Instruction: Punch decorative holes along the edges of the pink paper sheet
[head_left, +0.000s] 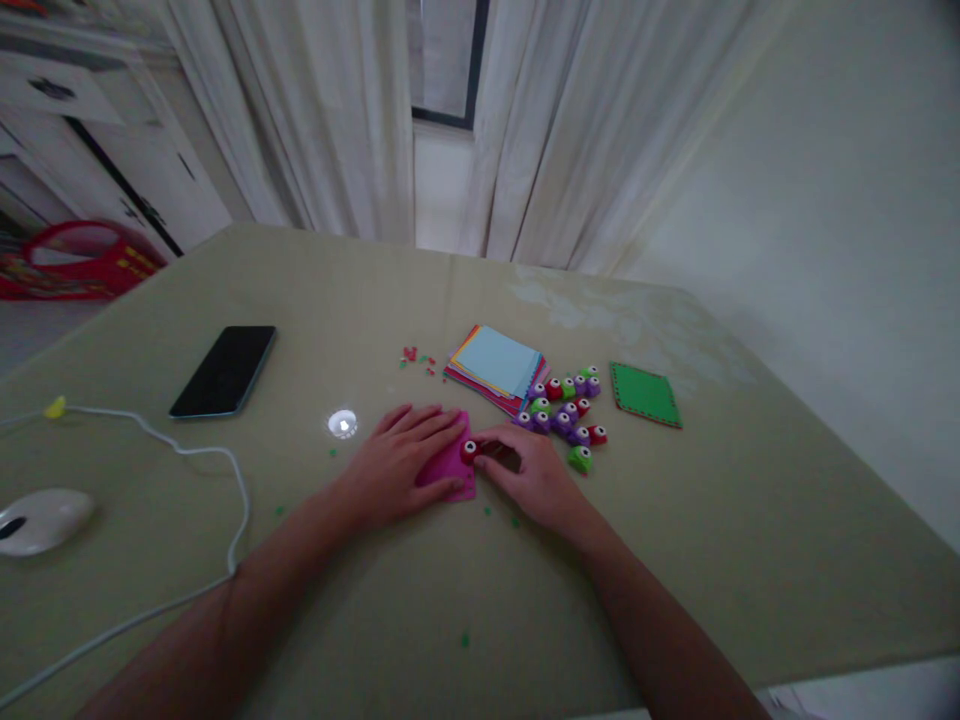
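Your left hand lies flat, fingers spread, pressing down the magenta square sheet of paper near the middle of the olive-green cloth-covered worktop. Your right hand is closed on a small red paper punch with googly eyes, which sits at the sheet's right-hand upper edge.

To do this well, keep the left palm flat so the sheet cannot slide, feed the paper edge squarely into the punch's slot, and press straight down rather than at a slant; whether the paper is already fully in the slot cannot be told from here.

Just beyond your right hand lies a cluster of small purple, red and green punches, touching a fanned stack of coloured paper squares; a sideways sweep of the wrist would probably scatter them. A green square sheet with a punched border rests further right, apart from the cluster. To the left sit a black smartphone, a white cable and a white computer mouse, all well apart from the paper. Small paper scraps dot the cloth. The open room is toward you, between your forearms and the near worktop edge, so draw the sheet that way if you need to turn it.
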